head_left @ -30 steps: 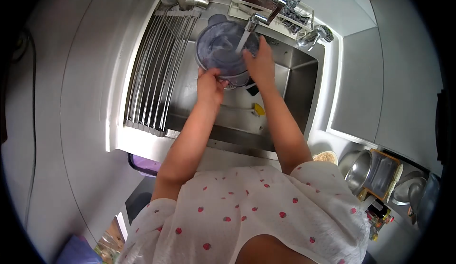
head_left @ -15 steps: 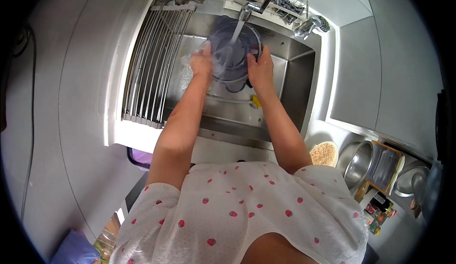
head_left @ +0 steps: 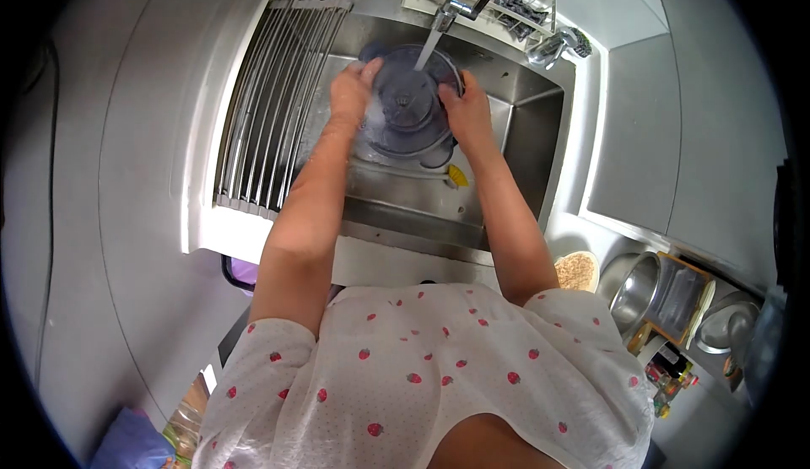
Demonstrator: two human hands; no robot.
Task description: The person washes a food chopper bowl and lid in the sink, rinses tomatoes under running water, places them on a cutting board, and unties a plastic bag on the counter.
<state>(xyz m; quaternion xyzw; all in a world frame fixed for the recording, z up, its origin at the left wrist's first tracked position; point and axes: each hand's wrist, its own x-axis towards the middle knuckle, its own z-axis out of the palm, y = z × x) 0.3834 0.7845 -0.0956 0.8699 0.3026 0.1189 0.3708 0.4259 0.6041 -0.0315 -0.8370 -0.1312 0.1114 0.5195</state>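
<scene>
Under the running tap (head_left: 445, 18) in the steel sink (head_left: 530, 136), I hold a round, see-through blue-grey plastic piece (head_left: 409, 110) with tabs at its rim. Whether it is a lid or a shallow bowl I cannot make out. My left hand (head_left: 352, 89) grips its left edge, blurred a little by splashing water. On the right edge my right hand (head_left: 468, 110) is closed, thumb on top and fingers mostly hidden beneath. Water falls on the upper part of the piece. Below it on the sink floor lies a long-handled brush with a yellow head (head_left: 456, 175).
A roll-up metal rack (head_left: 274, 106) covers the sink's left side. Behind the tap stands a white caddy (head_left: 544, 35). On the right are a bowl of pale grains (head_left: 576, 272), a steel bowl (head_left: 639, 292) and several jars and containers.
The plastic piece has turned or tilted slightly between my hands, its centre now showing plainly. My left hand has shifted a little up and left along the rim.
</scene>
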